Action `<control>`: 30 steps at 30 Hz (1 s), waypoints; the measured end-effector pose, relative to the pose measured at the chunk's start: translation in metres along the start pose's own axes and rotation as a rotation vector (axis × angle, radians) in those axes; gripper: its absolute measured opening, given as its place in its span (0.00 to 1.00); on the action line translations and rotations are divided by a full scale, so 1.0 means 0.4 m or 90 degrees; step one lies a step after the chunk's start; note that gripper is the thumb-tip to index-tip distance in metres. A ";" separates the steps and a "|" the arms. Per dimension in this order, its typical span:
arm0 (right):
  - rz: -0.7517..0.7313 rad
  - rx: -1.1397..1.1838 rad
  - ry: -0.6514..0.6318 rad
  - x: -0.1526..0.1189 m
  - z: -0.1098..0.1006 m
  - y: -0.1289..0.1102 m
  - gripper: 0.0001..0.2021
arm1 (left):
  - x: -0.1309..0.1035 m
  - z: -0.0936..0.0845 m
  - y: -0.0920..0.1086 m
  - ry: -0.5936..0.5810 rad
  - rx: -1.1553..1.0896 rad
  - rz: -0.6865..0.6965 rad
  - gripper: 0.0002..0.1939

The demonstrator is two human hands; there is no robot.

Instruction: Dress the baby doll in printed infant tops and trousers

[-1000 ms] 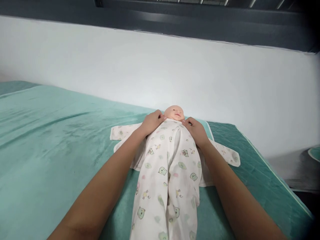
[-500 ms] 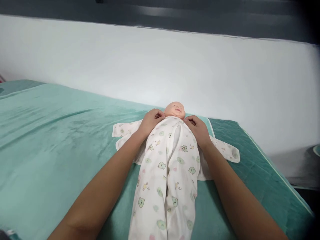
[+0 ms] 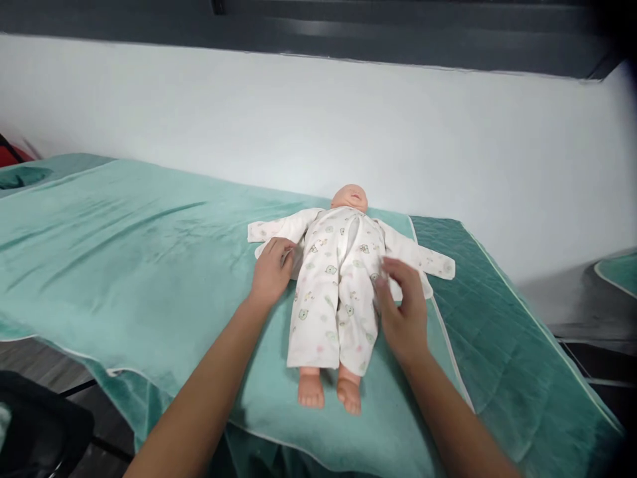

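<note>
A baby doll (image 3: 350,198) lies on its back on a green cover, head toward the wall and bare feet toward me. White printed trousers (image 3: 318,318) reach up over its chest, and a white top with spread sleeves (image 3: 283,227) lies beneath them. My left hand (image 3: 273,267) is beside the doll's waist at the top's edge, fingers curled, with a bit of pale cloth by the fingertips; whether it grips is unclear. My right hand (image 3: 404,302) is at the other side of the trousers, thumb and fingers apart, slightly blurred, holding nothing visible.
The light green cover (image 3: 124,265) lies over a darker quilted one (image 3: 507,345) at the right. A white wall (image 3: 298,119) stands behind. A black chair (image 3: 40,425) is at the lower left, below the bed's edge.
Both hands have come down from the doll's neck to the sides of its waist. The view has shifted so that the trouser ends, the feet and the bed's front edge show.
</note>
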State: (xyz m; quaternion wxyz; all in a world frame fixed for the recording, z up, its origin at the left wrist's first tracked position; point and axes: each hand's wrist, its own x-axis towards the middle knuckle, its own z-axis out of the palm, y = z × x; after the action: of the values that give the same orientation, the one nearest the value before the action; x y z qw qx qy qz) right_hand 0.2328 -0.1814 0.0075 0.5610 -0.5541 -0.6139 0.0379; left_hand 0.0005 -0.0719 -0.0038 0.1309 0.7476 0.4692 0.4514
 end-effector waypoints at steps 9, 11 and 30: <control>-0.007 -0.100 -0.271 -0.207 -0.048 -0.160 0.09 | -0.274 -0.128 0.123 -0.165 -0.130 -0.098 0.02; -0.016 -0.157 -0.316 -0.190 -0.046 -0.185 0.08 | -0.293 -0.139 0.138 -0.219 -0.170 -0.082 0.05; -0.067 -0.288 -0.280 -0.182 -0.012 -0.291 0.06 | -0.317 -0.157 0.191 -0.140 -0.044 0.130 0.07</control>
State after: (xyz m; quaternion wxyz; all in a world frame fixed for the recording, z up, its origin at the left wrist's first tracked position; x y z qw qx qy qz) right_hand 0.1442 -0.2813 0.0400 0.2787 -0.6107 -0.7412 -0.0099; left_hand -0.0244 -0.2303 0.0086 0.1605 0.8314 0.3578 0.3938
